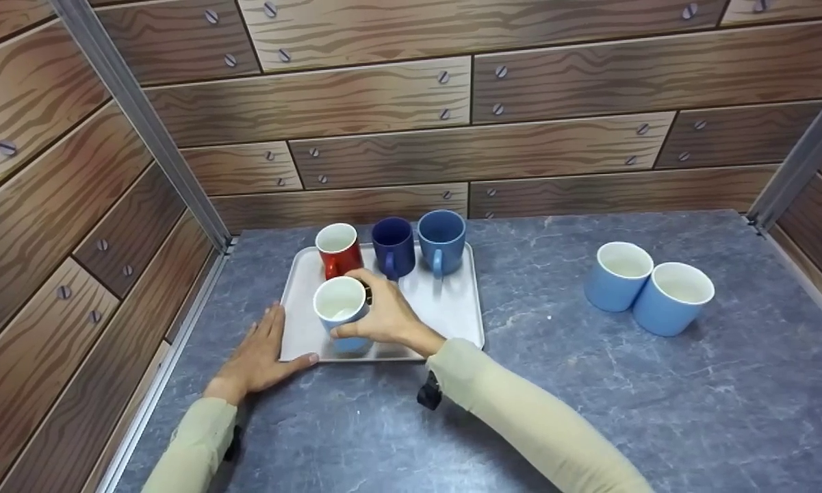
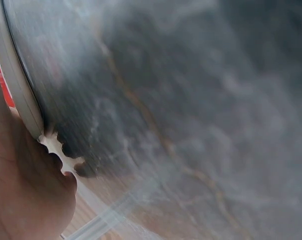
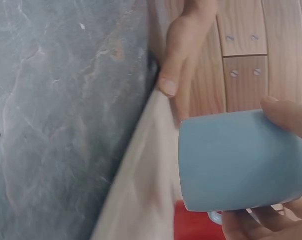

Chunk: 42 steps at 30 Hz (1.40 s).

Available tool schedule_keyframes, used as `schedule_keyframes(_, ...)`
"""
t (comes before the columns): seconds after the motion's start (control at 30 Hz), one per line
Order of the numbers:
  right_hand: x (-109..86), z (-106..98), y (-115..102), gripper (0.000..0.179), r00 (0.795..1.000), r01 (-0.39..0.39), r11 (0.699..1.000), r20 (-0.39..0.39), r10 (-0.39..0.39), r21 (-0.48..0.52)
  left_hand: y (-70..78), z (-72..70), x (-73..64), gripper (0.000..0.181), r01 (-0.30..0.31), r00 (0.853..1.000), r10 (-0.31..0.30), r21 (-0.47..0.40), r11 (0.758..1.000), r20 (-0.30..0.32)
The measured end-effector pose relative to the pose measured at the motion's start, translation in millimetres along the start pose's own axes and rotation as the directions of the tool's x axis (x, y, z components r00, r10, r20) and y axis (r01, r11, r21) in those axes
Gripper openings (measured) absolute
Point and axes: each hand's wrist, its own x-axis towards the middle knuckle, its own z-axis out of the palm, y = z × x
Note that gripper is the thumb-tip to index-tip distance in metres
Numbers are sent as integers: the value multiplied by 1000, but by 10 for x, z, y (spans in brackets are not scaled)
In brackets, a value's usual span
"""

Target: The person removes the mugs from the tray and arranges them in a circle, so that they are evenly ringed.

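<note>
Nearest to me come two sleeves of pale khaki cloth, the left one [image 1: 195, 438] and the right one [image 1: 534, 411], reaching over a blue-grey, marble-patterned tabletop [image 1: 520, 308]. The left hand [image 1: 257, 359] lies at the near left corner of a pale rectangular tray [image 1: 452, 308] with rounded corners, its fingers straight and close together along the side, the thumb spread out to the near edge. The right hand [image 1: 383, 311] has thumb and fingers clamped round a smooth, light blue, straight-sided cup [image 3: 240, 160] with a white inside, held upright over the near left part of the tray; I can't fairly say whether its base touches down. Just behind it stand a red mug [image 1: 345, 260] with a white inside, a dark blue mug [image 1: 400, 257] and a larger mid-blue mug [image 1: 445, 243], in a row along the tray's far side, handles toward the person. Well off to the right, two more light blue cups [image 1: 664, 311] stand side by side on the tabletop. Farthest back rises a wall [image 1: 383, 103] patterned with wooden planks and screw heads.
</note>
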Motion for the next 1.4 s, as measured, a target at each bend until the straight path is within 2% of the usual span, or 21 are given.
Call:
schedule_keyframes(0.3, -162, -328, -1, 82, 998, 57, 997, -34, -55, 57, -16, 0, -19, 126, 10, 1000, -10, 10, 1000, 1)
schedule_keyframes(0.53, -384, -617, 94, 83, 994, 61, 994, -91, -53, 86, -19, -4, -13, 126, 13, 1000, -13, 11, 1000, 22)
schedule_keyframes(0.83, -585, -886, 118, 83, 986, 97, 990, -147, -81, 106, -8, -45, -20, 128, 35, 998, -35, 1, 999, 53)
schedule_keyframes(1.17, -854, -1296, 79, 82, 975, 112, 988, -204, -89, 105, 25, -42, -15, 129, 33, 998, -33, -3, 999, 50)
schedule_keyframes(1.4, -1030, -1624, 79, 82, 962, 100, 993, -260, -79, 66, 44, -42, -7, 128, 21, 999, -21, 11, 1000, 32)
